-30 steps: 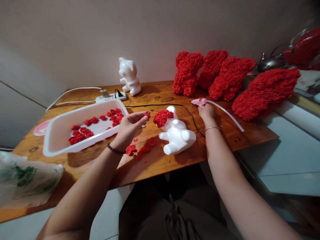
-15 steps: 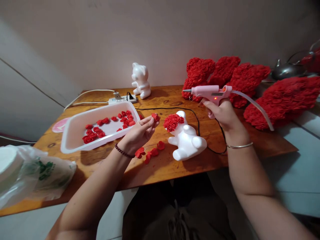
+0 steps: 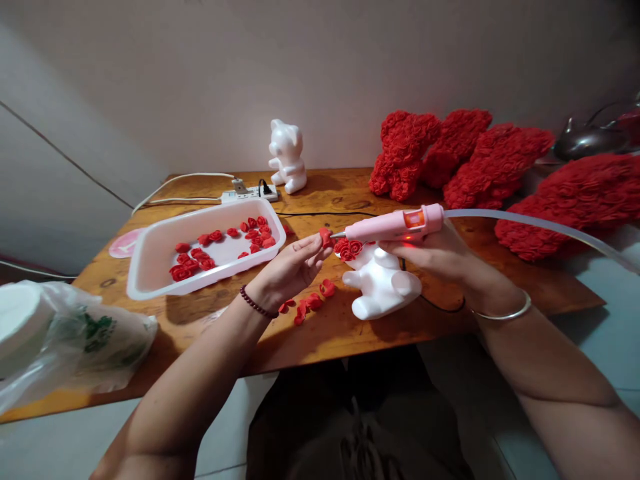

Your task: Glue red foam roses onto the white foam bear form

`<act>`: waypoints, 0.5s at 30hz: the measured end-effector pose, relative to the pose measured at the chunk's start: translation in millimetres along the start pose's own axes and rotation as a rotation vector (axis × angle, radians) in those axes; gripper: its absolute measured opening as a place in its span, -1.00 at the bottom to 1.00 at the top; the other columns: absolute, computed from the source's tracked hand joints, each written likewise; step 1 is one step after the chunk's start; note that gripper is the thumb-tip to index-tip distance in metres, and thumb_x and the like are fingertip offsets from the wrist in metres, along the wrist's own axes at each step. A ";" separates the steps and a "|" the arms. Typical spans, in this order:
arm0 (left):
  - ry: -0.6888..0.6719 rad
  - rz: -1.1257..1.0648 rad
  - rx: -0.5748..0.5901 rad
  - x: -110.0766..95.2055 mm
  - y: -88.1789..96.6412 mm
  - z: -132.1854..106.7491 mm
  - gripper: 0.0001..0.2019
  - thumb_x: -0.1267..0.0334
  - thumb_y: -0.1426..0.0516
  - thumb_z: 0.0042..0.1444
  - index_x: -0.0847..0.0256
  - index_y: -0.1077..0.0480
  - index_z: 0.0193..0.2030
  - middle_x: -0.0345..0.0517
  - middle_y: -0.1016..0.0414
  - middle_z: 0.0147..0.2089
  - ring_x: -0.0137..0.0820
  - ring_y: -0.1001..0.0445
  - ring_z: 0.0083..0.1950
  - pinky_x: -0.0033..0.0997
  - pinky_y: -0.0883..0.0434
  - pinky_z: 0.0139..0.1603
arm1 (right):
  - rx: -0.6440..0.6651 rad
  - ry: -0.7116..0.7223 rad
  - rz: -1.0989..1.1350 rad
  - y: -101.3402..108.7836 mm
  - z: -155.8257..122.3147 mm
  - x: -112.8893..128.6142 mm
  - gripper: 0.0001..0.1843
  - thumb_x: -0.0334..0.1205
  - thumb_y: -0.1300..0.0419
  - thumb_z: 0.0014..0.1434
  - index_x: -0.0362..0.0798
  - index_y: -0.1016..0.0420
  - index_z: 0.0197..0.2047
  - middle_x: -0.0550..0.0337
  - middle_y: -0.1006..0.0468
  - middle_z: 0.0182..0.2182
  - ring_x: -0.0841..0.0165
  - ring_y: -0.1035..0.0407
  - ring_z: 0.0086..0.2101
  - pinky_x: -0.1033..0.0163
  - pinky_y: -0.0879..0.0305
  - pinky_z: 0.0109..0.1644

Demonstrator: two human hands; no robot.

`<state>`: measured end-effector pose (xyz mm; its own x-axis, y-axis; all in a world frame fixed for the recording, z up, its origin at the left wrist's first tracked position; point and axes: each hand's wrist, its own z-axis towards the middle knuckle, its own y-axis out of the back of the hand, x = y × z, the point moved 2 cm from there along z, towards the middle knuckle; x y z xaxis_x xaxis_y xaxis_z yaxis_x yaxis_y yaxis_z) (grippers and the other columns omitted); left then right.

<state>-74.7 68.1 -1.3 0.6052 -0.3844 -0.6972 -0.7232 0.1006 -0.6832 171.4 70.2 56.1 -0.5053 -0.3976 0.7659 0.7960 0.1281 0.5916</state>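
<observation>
Glue gun [image 3: 383,228] has moved left since the earlier frame: head view then showed it raised well apart from the left hand [image 3: 293,268]; its nozzle [image 3: 339,235] is now level with the rose [image 3: 325,236]. Contact appears made or very nearly so; a bead of glue cannot be made out. Judged from this, work stands at the glue-application step.

Head view, hands: left hand pinches the rose between thumb and fingertips. Right hand [image 3: 433,257] is wrapped around the gun's handle; whether the trigger is pressed cannot be told.

Head view, position: the bear [image 3: 384,283] lies on the table [image 3: 285,348] between the hands, below the gun, held by neither. Red blooms [image 3: 349,250] cover part of its head, just right of the held rose. Loose petals [image 3: 313,302] lie near, below the left hand. The tray [image 3: 173,290] of further roses stands beyond the left wrist.
</observation>
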 end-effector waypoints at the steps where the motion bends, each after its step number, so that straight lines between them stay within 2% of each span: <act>1: 0.005 -0.001 -0.007 0.3 -0.6 -0.4 -0.83 0.50 -0.17 0.30 0.32 -0.62 -0.20 -0.12 -0.67 -0.27 -0.58 -0.65 -0.30 -0.80 -0.54 -0.31 | 0.009 0.004 -0.005 0.0 0.1 -0.8 -0.83 -0.08 -0.33 0.13 0.01 -0.63 -0.29 0.16 -0.65 -0.31 0.19 -0.53 -0.17 0.13 -0.52 -0.10; 4: 0.022 -0.001 -0.008 0.6 -2.6 -1.9 -0.81 0.51 -0.15 0.31 0.33 -0.62 -0.21 -0.12 -0.67 -0.29 -0.58 -0.64 -0.34 -0.79 -0.55 -0.33 | 0.025 0.022 -0.004 0.5 -0.1 -2.1 -0.82 -0.06 -0.32 0.15 0.01 -0.63 -0.30 0.17 -0.63 -0.33 0.18 -0.53 -0.15 0.13 -0.53 -0.06; 9: 0.029 -0.010 -0.008 -0.5 -4.8 -4.1 -0.76 0.49 -0.11 0.35 0.32 -0.63 -0.22 -0.10 -0.67 -0.29 -0.56 -0.64 -0.34 -0.77 -0.55 -0.35 | 0.059 0.052 0.005 0.2 -1.2 4.9 -0.79 -0.08 -0.31 0.18 0.03 -0.66 -0.16 0.15 -0.63 -0.29 0.19 -0.52 -0.13 0.16 -0.52 -0.07; 15: 0.028 -0.005 -0.010 -2.3 -4.8 -4.9 -0.73 0.49 -0.08 0.37 0.30 -0.63 -0.21 -0.11 -0.66 -0.29 -0.57 -0.64 -0.34 -0.77 -0.55 -0.33 | 0.042 0.022 -0.004 -1.1 -1.5 4.8 -0.81 -0.09 -0.32 0.16 -0.01 -0.65 -0.23 0.16 -0.59 -0.40 0.21 -0.51 -0.19 0.18 -0.51 -0.12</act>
<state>-74.3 64.0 4.6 0.5992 -0.4100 -0.6877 -0.7240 0.0892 -0.6840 168.5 66.8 58.8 -0.5007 -0.4177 0.7582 0.7790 0.1645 0.6050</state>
